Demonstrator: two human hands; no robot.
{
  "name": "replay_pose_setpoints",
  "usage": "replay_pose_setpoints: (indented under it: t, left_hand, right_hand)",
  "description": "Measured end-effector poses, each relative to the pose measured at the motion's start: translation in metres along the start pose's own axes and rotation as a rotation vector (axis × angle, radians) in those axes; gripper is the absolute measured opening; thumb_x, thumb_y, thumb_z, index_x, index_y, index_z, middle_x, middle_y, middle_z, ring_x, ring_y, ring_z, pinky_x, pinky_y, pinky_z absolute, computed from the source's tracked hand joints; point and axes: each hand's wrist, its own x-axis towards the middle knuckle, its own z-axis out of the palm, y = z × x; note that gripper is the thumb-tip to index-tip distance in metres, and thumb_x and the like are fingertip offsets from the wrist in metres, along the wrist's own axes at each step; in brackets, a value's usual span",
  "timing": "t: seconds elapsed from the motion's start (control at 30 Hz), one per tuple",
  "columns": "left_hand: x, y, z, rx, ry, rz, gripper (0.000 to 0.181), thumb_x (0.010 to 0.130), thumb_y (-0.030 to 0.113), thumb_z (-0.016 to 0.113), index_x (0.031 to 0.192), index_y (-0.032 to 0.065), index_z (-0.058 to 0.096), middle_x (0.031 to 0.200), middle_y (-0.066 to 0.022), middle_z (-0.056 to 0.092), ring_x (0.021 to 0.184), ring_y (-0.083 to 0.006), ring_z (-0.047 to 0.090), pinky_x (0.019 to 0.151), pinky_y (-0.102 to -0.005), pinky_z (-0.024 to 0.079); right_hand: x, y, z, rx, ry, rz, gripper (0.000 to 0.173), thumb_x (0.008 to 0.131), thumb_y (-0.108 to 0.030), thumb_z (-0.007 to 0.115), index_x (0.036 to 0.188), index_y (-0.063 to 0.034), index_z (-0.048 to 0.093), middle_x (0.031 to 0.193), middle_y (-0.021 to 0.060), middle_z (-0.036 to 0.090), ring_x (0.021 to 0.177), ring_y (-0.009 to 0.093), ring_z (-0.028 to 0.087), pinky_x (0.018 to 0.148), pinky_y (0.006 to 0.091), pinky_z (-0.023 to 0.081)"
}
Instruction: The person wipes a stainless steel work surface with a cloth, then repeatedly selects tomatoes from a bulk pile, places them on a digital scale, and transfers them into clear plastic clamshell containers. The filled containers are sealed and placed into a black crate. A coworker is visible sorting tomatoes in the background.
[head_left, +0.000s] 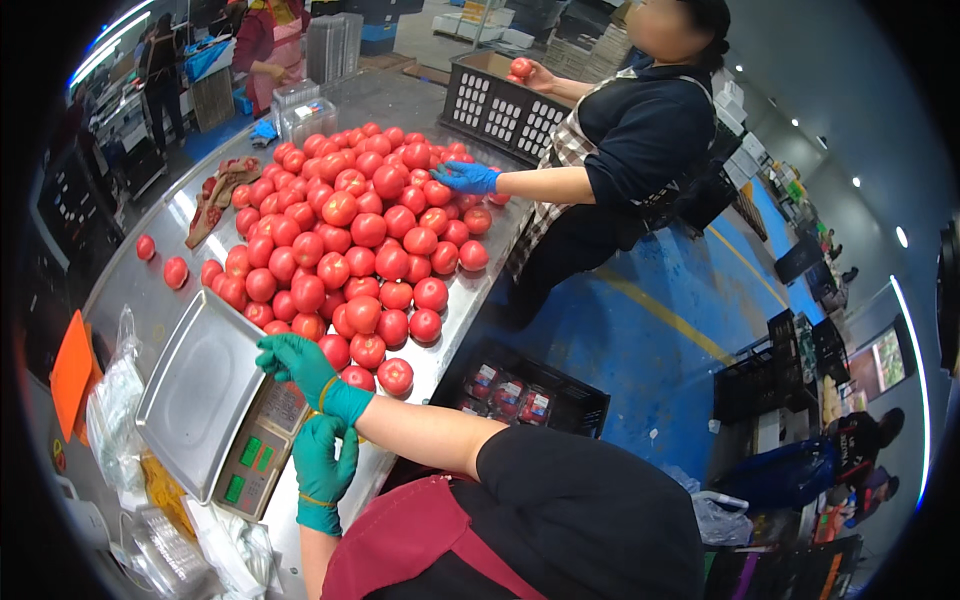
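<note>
My right hand (304, 367), in a green glove with a yellow band at the wrist, is above the near corner of the scale's metal pan (199, 390). Its fingers are loosely bent, and nothing shows in them. Just below, my left hand (326, 465), gloved and banded the same way, has its fingertips at the right glove's cuff and band; whether they grip the band is unclear. Beside the pan, the scale's display panel (251, 469) is lit green. A large heap of red tomatoes (360, 225) covers the middle of the metal table (112, 289), close beyond my right hand.
Across the heap, a co-worker's blue-gloved hand (469, 178) touches tomatoes, near a black crate (502, 112). A cloth (221, 195) and clear plastic containers (307, 120) lie beyond. Plastic bags (116, 412) are left of the scale. A black crate (577, 405) with packed tomatoes stands below the right edge.
</note>
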Motion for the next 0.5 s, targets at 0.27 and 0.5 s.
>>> replay_pose_setpoints:
  t: [0.27,0.5]
  left_hand:
    - [-0.022,-0.001,-0.006,-0.200,-0.337,-0.090,0.014,0.073,0.008,0.063,0.086,0.0039,0.059,0.078,-0.0114,0.059,0.073,-0.0274,0.057,0.067,-0.0350,0.045]
    - [-0.087,-0.022,-0.023,-0.947,0.123,-0.701,0.032,0.092,0.029,0.051,0.105,0.0013,0.061,0.101,-0.0065,0.063,0.093,-0.0151,0.057,0.086,-0.0279,0.042]
  right_hand:
    - [-0.034,0.036,-0.003,-0.127,-0.276,0.148,0.023,0.087,-0.022,0.060,0.100,-0.0033,0.060,0.086,0.0037,0.063,0.079,0.012,0.060,0.071,0.0262,0.049]
    - [-0.064,0.025,-0.015,-0.179,-0.231,0.581,0.045,0.092,-0.041,0.046,0.127,-0.0131,0.048,0.115,0.0018,0.056,0.092,0.014,0.058,0.074,0.0280,0.047]
